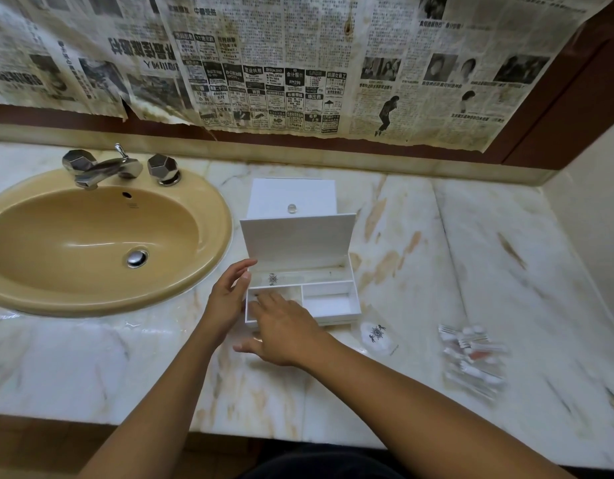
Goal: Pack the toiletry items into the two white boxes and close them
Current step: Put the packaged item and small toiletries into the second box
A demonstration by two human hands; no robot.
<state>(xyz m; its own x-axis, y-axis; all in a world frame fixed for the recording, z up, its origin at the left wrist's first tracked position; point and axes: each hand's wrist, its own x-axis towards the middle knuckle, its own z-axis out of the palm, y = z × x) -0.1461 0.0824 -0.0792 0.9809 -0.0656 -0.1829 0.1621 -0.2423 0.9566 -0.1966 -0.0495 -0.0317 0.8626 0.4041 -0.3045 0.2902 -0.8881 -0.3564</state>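
1. Centrally, on the veined marble counter (419, 243), the white compartmented box (333, 305) stands with its lid raised.
2. Left hand (229, 295), fingers relaxed, rests against its side.
3. Right hand (284, 326), fingers extended, reaches into the front-left compartment.
4. Clear sachets (471, 357) lie well to the right.

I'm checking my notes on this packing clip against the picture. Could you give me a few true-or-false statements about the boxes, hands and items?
1. The front white box has its lid raised. True.
2. The right hand reaches into the box's front right compartment. False: it is over the front left one.
3. The left hand is at the box's left side. True.
4. The pile of wrapped toiletry packets lies in the sink. False: it lies on the counter, right of the box.
5. The rear box is closed. True.
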